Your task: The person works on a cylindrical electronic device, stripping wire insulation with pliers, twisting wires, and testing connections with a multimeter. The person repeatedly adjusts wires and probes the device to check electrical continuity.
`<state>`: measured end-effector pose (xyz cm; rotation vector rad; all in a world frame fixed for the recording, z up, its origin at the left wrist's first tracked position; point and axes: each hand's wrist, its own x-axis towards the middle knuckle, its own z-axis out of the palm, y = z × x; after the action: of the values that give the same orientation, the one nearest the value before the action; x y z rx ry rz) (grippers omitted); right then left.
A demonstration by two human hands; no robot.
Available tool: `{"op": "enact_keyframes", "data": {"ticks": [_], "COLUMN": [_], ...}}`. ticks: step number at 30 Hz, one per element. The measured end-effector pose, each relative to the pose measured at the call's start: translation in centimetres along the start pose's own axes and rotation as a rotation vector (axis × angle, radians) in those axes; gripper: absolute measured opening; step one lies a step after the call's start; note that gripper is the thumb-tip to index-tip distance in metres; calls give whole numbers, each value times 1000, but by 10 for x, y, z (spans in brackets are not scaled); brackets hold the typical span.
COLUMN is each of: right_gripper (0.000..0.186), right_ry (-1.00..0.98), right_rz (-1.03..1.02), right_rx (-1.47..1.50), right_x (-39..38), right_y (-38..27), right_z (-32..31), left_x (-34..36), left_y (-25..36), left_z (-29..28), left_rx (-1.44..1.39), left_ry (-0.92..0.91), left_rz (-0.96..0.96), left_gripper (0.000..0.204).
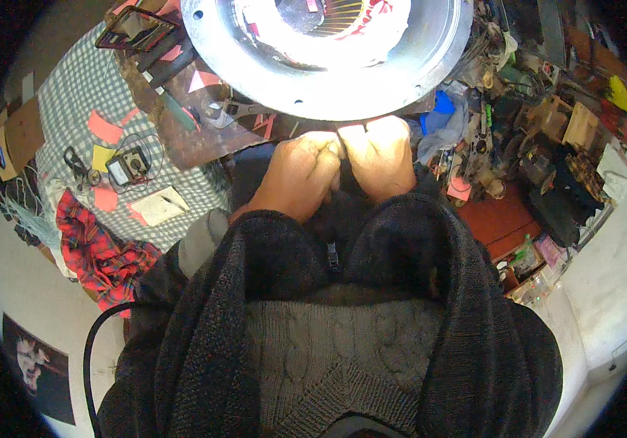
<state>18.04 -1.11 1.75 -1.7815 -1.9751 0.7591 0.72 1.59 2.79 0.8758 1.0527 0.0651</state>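
Note:
My left hand (293, 175) and my right hand (383, 157) are side by side in front of my chest, their fingers curled in and knuckles nearly touching. Whatever they pinch between them is hidden or too small to make out. Just beyond the knuckles rises a large round metal housing (299, 91), with a wide flange pierced by small bolt holes. Bright light washes out its inside, where a white lining and a ring of copper-coloured strands (344, 18) show.
Left of the housing lie an adjustable wrench (244, 109) and a green-handled tool (175, 109). A checked cloth (72, 95) carries a meter (129, 168), a notepad (156, 209) and pink scraps. Red plaid fabric (94, 248) hangs nearby. Cluttered tools and a blue cloth (439, 113) are at right.

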Motion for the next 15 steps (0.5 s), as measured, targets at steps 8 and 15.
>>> {"op": "enact_keyframes", "data": {"ticks": [8, 15], "right_gripper": [18, 20], "right_ry": [110, 109], "right_rz": [-254, -140], "right_rx": [51, 163], "right_x": [-7, -15], "right_y": [18, 15], "right_z": [14, 21], "left_x": [20, 11], "left_y": [-34, -50], "left_z": [5, 4], "left_rx": [590, 953], "left_ry": [261, 272], "left_rz": [767, 864], "left_gripper": [14, 13]}}
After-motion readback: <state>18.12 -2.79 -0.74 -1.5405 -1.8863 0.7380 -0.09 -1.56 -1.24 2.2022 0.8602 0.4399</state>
